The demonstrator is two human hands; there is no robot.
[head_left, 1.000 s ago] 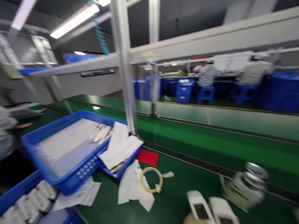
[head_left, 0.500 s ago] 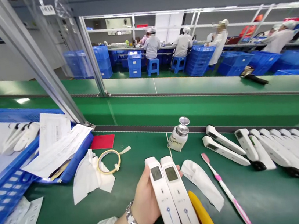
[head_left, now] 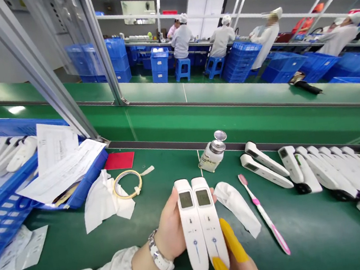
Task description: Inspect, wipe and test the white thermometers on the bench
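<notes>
Side by side, two white infrared thermometers, the left one (head_left: 191,220) and the right one (head_left: 208,218), stand with grey screens facing me. My left hand (head_left: 171,228), with a watch at the wrist, is wrapped around both from behind; its fingertips show at the right edge. My right hand (head_left: 239,256), in yellow finger cots, pinches the lower end of the right thermometer. Close to the right lie a folded white cloth (head_left: 239,207) and a pink-and-white toothbrush (head_left: 264,214). Behind the thermometers sits a pump-top bottle (head_left: 211,155) with its lid up.
Several more thermometers (head_left: 325,170) lie in a row at the right. To the left are a tape roll (head_left: 127,185) on white cloth, a red card (head_left: 119,160) and a blue basket (head_left: 82,178) with papers. A metal post (head_left: 37,70) rises there. Co-workers sit beyond the bench.
Both thermometers, still in my hands, have turned more upright and shifted slightly up. The camera view has tilted a little, moving the bench items upward.
</notes>
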